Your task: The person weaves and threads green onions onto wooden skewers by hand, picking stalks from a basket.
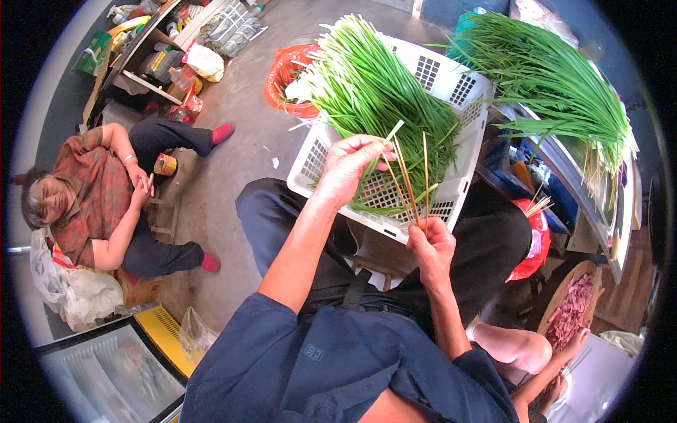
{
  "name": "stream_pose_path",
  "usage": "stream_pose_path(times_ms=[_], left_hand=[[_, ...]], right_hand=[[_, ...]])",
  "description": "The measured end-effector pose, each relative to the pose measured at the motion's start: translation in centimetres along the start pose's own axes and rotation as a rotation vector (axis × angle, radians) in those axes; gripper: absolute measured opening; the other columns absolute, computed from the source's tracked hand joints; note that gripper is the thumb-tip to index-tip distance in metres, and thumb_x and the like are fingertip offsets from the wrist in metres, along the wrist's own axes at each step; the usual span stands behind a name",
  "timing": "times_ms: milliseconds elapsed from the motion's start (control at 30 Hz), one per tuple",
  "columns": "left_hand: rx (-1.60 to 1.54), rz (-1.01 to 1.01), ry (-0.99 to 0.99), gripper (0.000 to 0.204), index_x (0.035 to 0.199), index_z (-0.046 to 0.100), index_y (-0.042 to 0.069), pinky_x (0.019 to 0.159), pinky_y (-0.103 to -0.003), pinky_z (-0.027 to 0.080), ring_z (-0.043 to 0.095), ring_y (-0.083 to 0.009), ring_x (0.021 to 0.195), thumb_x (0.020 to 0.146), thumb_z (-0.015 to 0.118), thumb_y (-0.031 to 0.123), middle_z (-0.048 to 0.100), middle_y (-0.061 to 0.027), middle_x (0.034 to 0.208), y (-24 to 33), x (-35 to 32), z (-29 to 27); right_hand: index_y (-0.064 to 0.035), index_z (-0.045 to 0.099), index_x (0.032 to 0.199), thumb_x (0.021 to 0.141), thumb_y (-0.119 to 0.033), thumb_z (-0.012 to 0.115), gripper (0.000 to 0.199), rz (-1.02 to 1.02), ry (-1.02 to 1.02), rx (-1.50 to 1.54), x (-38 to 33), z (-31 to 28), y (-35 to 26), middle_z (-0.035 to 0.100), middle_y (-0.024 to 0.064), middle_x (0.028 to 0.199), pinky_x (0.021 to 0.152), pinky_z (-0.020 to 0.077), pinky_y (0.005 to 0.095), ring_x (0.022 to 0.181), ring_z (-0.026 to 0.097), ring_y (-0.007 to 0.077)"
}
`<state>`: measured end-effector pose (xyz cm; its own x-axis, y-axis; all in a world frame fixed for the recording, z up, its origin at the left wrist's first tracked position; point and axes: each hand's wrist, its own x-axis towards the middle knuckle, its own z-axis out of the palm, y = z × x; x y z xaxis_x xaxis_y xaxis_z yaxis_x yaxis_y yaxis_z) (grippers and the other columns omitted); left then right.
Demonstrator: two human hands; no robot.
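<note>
My right hand pinches the lower ends of a few thin wooden skewers, which stick up from its fingers. To the left, my left hand is closed on the pale end of a green chive stalk, close to the skewers' upper part. Whether it also touches a skewer is hard to tell. Just beyond both hands, a white perforated plastic basket rests at my knees. A large heap of long green chives fills much of it, pale ends pointing far left.
More chives lie on a table at the right. A red bag sits behind the basket. Another red bag is beside my right knee. Lower right, a co-worker's hand is near sliced meat. A person sits at the left.
</note>
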<state>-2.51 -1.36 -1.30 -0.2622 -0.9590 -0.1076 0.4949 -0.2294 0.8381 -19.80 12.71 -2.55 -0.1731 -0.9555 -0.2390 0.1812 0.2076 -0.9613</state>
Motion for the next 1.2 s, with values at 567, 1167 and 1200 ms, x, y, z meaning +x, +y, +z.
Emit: stream_pose_path(times_ms=[567,1167,1200], left_hand=[[0.195,0.019,0.519,0.017,0.09,0.053,0.006,0.049,-0.025,0.047,0.062,-0.0145,0.057,0.087,0.065,0.016,0.059,-0.0046,0.072,-3.1,2.6,-2.2],[0.0,0.099,0.871,0.016,0.082,0.055,0.005,0.037,-0.022,0.035,0.046,-0.0095,0.041,0.084,0.068,0.013,0.053,-0.0021,0.061,-5.8,7.1,-6.0],[-0.013,0.096,0.848,0.015,0.082,0.055,0.006,0.037,-0.022,0.034,0.046,-0.0094,0.042,0.084,0.068,0.013,0.054,-0.0018,0.062,-5.7,6.9,-5.9]], right_hand=[[-0.0023,0.054,0.084,0.089,-0.009,0.062,0.011,0.006,0.083,0.041,1.3,0.1,-0.5,0.057,-0.001,0.067,0.051,0.0401,0.019,0.056,0.051,0.0047],[-0.0034,0.054,0.087,0.09,-0.012,0.061,0.011,0.024,0.042,0.024,1.2,0.1,-0.4,0.057,-0.0012,0.065,0.048,0.0338,0.018,0.054,0.046,0.0027],[-0.0033,0.054,0.087,0.09,-0.012,0.061,0.012,0.011,0.048,0.032,1.3,0.1,-0.4,0.057,-0.0015,0.064,0.048,0.0336,0.0179,0.054,0.046,0.0025]])
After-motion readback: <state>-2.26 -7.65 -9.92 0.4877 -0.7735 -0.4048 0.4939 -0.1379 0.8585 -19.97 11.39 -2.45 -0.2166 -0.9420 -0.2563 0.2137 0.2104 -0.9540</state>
